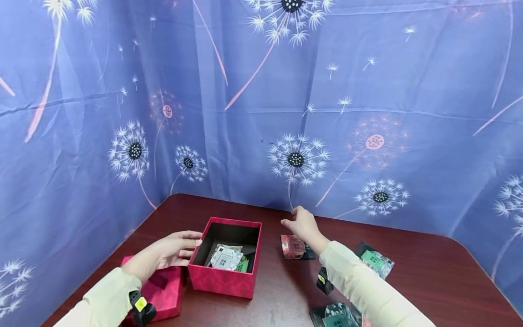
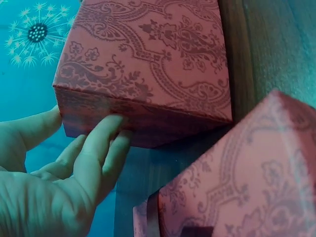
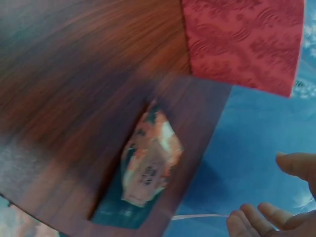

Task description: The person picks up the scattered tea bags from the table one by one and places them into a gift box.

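A red patterned box [image 1: 222,277] without its cover stands on the table, with several small packets inside, a white one [image 1: 226,259] on top. My left hand [image 1: 173,252] is at the box's left wall. In the left wrist view, the fingers [image 2: 101,143] rest fairly straight against that wall. Above the table, just beyond a flat red-and-black packet [image 1: 293,247], hovers my right hand [image 1: 304,225] with nothing visible in it. The right wrist view shows this packet [image 3: 148,168] lying on the wood, apart from the fingers.
A red lid-like box part [image 1: 165,295] lies left of the box, partly under my left forearm. On the right are a green-labelled packet [image 1: 376,260] and more packets [image 1: 337,316] near the front, partly behind my right sleeve. A blue dandelion curtain [image 1: 245,136] hangs behind the table.
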`<action>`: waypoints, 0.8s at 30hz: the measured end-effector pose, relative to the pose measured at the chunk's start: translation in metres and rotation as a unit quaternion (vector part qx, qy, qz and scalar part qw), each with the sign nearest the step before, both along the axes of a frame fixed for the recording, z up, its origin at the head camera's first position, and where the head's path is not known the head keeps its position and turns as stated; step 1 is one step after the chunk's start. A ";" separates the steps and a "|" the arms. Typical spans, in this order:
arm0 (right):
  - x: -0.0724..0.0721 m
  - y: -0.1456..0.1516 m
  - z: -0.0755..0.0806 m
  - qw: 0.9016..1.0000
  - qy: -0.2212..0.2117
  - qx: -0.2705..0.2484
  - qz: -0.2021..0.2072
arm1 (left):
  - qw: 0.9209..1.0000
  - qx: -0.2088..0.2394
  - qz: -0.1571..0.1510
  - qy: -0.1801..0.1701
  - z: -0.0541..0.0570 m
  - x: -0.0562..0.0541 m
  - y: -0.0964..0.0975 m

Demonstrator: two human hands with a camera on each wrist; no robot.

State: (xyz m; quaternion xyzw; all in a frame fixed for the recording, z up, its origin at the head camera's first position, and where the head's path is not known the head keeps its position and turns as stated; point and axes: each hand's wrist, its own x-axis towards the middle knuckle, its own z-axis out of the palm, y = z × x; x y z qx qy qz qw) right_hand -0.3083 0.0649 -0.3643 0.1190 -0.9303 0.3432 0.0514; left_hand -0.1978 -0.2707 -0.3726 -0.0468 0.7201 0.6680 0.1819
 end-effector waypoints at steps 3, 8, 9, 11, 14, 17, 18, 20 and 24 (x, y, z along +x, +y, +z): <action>-0.003 0.008 -0.011 1.000 -0.017 0.012 -0.017 | 1.000 0.005 -0.004 -0.004 -0.001 -0.001 0.002; -0.008 0.012 -0.028 0.997 -0.029 0.052 -0.049 | 1.000 0.009 -0.011 -0.010 -0.002 -0.002 0.000; -0.009 0.012 -0.031 0.996 -0.031 0.059 -0.057 | 1.000 0.008 -0.011 -0.011 -0.002 -0.002 -0.001; -0.010 0.010 -0.037 0.994 -0.045 0.070 -0.075 | 1.000 0.008 -0.011 -0.011 -0.002 -0.003 -0.002; -0.007 0.009 -0.045 0.988 -0.082 0.084 -0.099 | 1.000 0.015 -0.018 -0.010 -0.003 -0.002 -0.004; -0.003 0.009 -0.049 0.983 -0.109 0.095 -0.116 | 0.999 0.018 -0.025 -0.009 -0.003 -0.002 -0.004; -0.003 0.009 -0.049 0.982 -0.113 0.098 -0.119 | 0.999 0.016 -0.027 -0.008 -0.002 -0.002 -0.003; -0.003 0.009 -0.048 0.980 -0.119 0.100 -0.121 | 1.000 0.006 -0.026 -0.006 0.001 -0.002 -0.002; -0.005 0.010 -0.044 0.981 -0.125 0.096 -0.116 | 1.000 -0.016 -0.020 -0.005 0.008 -0.003 0.002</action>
